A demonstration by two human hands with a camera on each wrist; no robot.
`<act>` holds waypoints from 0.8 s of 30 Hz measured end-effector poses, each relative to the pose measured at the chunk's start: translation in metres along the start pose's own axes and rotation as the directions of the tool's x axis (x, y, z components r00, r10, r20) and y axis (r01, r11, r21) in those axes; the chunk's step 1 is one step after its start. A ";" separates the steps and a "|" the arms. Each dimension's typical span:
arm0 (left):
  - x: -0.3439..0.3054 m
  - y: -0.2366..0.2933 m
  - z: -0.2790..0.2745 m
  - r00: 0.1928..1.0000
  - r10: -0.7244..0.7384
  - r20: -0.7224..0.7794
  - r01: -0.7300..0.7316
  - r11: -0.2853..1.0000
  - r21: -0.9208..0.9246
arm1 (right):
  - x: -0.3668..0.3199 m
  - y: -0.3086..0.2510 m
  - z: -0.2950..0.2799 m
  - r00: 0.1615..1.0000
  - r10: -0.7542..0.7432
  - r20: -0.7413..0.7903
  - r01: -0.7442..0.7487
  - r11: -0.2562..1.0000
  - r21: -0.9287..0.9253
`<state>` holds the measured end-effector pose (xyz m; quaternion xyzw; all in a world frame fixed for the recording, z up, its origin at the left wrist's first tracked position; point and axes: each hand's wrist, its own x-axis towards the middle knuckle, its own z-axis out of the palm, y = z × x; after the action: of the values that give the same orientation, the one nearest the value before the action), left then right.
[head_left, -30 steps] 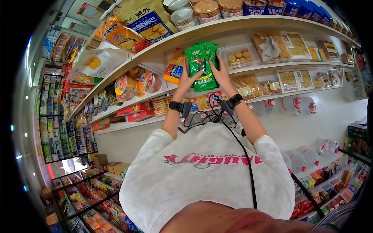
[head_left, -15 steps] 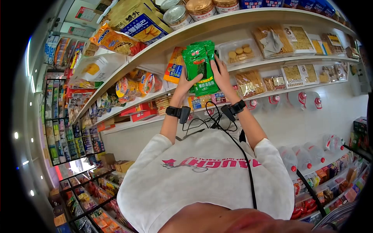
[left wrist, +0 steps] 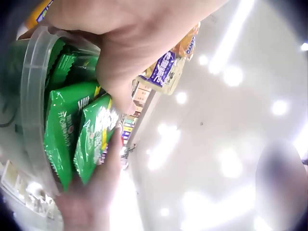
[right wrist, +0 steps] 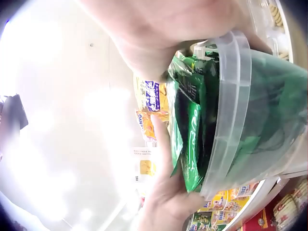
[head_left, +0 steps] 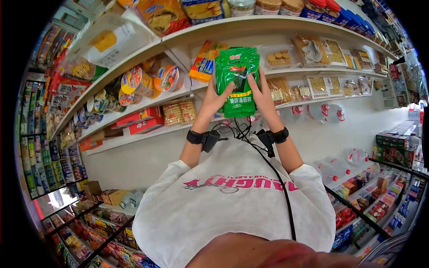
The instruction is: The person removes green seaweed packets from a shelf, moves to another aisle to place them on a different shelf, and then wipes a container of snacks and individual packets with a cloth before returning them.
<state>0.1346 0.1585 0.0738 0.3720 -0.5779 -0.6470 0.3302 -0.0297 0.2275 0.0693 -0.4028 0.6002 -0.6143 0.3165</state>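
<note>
Green seaweed snack packets (head_left: 237, 76) stand upright between both hands in the head view, one large packet facing up. The wrist views show them packed inside a clear plastic tub (right wrist: 236, 96), whose thick rim (left wrist: 36, 82) shows beside the hands. My left hand (head_left: 216, 99) grips the tub from the left, its thumb pressed on the front packets. From the right, my right hand (head_left: 265, 100) holds it the same way, thumb on the packets and fingers along the side. The tub is hidden behind the packets in the head view.
An orange snack bag (head_left: 206, 60) leans on the shelf left of the packets. Boxed biscuits (head_left: 278, 57) stand to the right, noodle cups (head_left: 168, 78) to the left. The upper shelf edge (head_left: 268, 20) runs just beyond. Black cables (head_left: 268, 157) hang between the wrists.
The head view has turned, shifting the shelves within it. Both hands and the green packets have come a little closer and look larger, with the same hold kept.
</note>
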 end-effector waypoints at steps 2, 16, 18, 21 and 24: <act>-0.011 -0.008 -0.020 0.993 -0.120 -0.001 0.119 0.980 -0.158 | -0.014 -0.002 0.012 0.996 0.084 0.012 -0.084 0.996 -0.024; -0.045 -0.051 -0.031 0.948 -0.274 0.158 0.288 0.955 -0.070 | -0.105 -0.012 0.048 0.944 0.091 -0.317 -0.155 0.971 -0.184; -0.045 -0.052 -0.019 0.948 -0.245 0.205 0.262 0.963 -0.063 | -0.115 -0.001 0.033 0.920 0.127 -0.371 -0.205 0.963 -0.177; -0.053 -0.044 0.002 0.934 -0.191 0.304 0.223 0.972 -0.075 | -0.131 0.004 0.005 0.900 0.189 -0.393 -0.290 0.933 -0.215; -0.058 -0.057 0.029 0.912 -0.162 0.377 0.207 0.975 -0.084 | -0.149 -0.008 -0.012 0.860 0.181 -0.478 -0.331 0.909 -0.253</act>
<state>0.1394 0.2291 0.0245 0.2763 -0.5511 -0.7676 0.1755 0.0314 0.3635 0.0609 -0.2141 0.7982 -0.5335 0.1800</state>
